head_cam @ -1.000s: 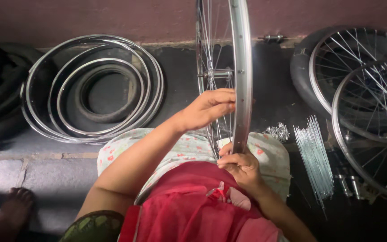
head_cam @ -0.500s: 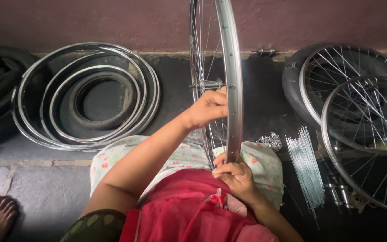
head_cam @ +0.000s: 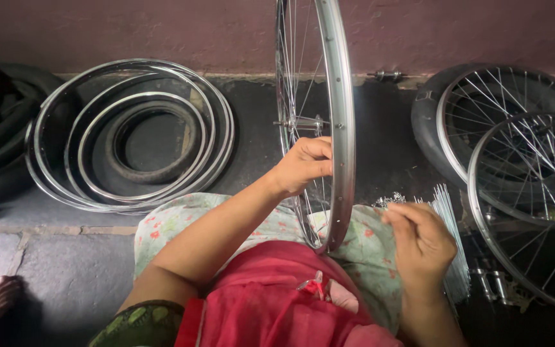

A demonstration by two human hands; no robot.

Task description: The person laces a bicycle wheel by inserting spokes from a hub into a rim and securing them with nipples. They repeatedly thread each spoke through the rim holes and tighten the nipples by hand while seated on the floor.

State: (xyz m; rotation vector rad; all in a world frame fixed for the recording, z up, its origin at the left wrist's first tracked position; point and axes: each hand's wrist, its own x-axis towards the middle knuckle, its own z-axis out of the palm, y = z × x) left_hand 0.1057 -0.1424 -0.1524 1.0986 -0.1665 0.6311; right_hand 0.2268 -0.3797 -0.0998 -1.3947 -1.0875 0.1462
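Left grip (head_cam: 304,166) is curled shut among the spokes of the wheel (head_cam: 335,128), just by the rim. The wheel stands up on my lap, its low edge on my flowered cloth (head_cam: 181,222). Right grip (head_cam: 419,241) is off the wheel, fingers pinched together over the bunch of loose spokes (head_cam: 448,212); I cannot tell if something tiny is in them. Bare rims (head_cam: 130,135) lie in a stack on the floor to my left. Two more spoked wheels (head_cam: 521,167) lie on my right.
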